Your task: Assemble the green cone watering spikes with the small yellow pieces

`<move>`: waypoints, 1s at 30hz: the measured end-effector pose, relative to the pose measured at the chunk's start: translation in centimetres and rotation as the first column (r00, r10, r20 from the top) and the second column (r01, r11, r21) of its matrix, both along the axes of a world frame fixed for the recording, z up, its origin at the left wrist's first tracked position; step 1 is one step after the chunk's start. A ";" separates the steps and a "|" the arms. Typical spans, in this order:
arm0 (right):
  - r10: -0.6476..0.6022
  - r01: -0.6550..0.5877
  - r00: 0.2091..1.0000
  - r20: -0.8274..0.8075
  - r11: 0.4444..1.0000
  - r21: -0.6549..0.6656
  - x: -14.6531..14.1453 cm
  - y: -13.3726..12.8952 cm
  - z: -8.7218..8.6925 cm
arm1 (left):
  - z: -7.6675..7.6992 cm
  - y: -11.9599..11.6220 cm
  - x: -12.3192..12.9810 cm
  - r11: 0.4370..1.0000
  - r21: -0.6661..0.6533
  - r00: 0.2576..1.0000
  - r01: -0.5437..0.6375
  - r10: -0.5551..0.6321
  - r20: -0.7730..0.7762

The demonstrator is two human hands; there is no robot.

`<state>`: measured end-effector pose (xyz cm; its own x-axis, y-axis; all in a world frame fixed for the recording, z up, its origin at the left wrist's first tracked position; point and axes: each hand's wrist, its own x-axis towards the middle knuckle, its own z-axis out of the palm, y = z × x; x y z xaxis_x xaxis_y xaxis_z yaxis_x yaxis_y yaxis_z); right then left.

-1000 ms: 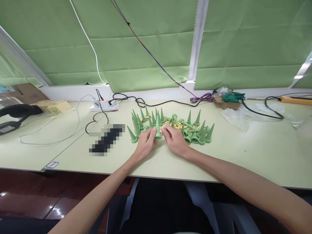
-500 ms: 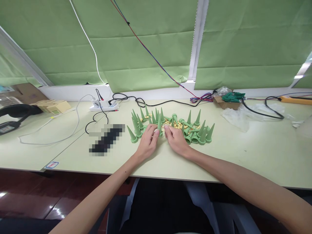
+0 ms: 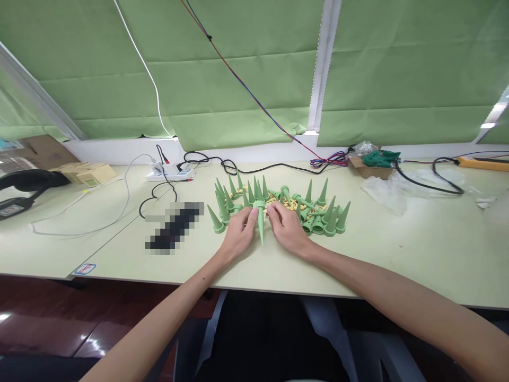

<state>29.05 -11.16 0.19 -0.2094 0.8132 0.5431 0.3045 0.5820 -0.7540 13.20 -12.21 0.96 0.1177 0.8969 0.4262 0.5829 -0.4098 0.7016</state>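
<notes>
At table center, btwn both hands: green plastic spike (image 3: 261,225), collar end up, tip pointing down toward the person.
L hand (image 3: 239,228) grips the spike near its collar, thumb on the side; R hand (image 3: 287,225) is just beside it, fingers curled toward thumb, can't tell if gripping a small pc. Behind/around: other green spikes (image 3: 215,220), some upright, some lying, w/ small yellow pcs (image 3: 292,205) scattered among them on the table (image 3: 358,254).

Far left of my left hand (image 3: 239,229) I see black headphones (image 3: 37,181); nearer, a white power strip (image 3: 170,172). Beyond my right hand (image 3: 288,228), rightward, a cardboard box (image 3: 376,173) behind crumpled clear plastic (image 3: 382,196).
</notes>
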 end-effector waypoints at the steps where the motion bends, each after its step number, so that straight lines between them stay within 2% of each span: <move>1: 0.007 -0.007 1.000 0.001 1.000 -0.002 0.0 0.0 0.0 | 0.0 0.0 0.0 1.000 -0.001 1.000 0.014 -0.014 -0.003; 17: -0.051 0.050 0.998 -0.021 0.999 -0.019 -0.2 0.4 -0.3 | -0.5 0.2 -0.3 0.987 0.149 0.993 0.066 -0.050 -0.106; 21: -0.039 0.037 0.998 -0.059 0.999 -0.033 -0.1 0.3 -0.2 | -0.5 -0.1 -0.1 0.991 0.125 0.995 0.047 -0.035 -0.097; 26: -0.028 0.026 0.995 -0.096 0.999 -0.023 0.0 0.1 0.0 | -0.4 -0.2 -0.2 0.995 0.085 0.999 -0.053 0.052 0.013; 30: 0.022 -0.023 0.998 -0.057 1.000 -0.021 0.1 -0.1 0.1 | -0.6 0.1 -0.3 0.999 -0.002 0.995 -0.042 0.042 0.092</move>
